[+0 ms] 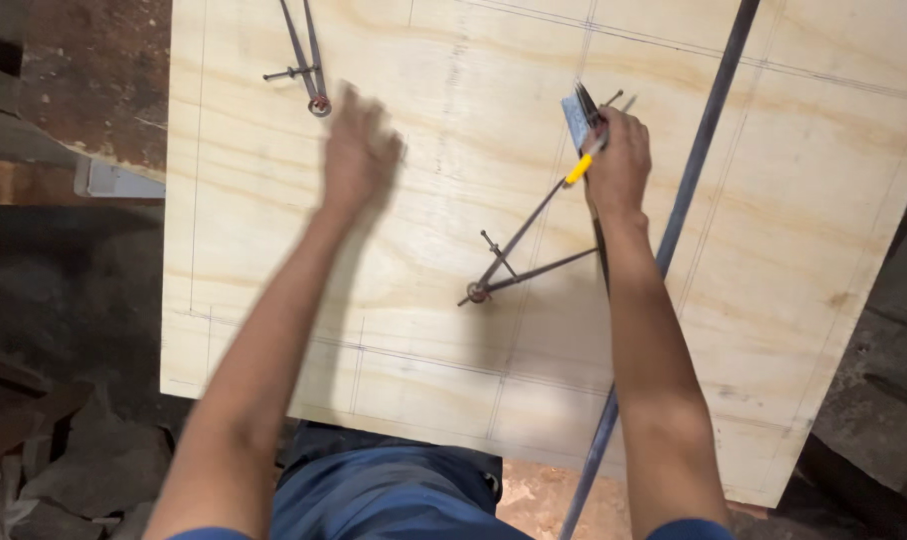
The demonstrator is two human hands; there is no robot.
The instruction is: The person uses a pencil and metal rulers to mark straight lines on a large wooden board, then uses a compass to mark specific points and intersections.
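The left hand (359,150) reaches forward from the lower left of the frame over the plywood sheet (454,340). It is motion-blurred; fingers appear loosely extended, holding nothing, palm down just above or on the wood. The right hand (619,165) extends from the lower right, fingers closed around a yellow-and-grey marking tool (580,135) and around one leg of a metal divider (524,245) at frame centre. The divider lies flat on the sheet, legs spread, hinge at the lower end. A second divider (307,60) lies at the upper left, legs nearly together. A long steel rod (689,190) crosses the sheet diagonally at the right. Faint pencil lines form a grid on the pale wood.
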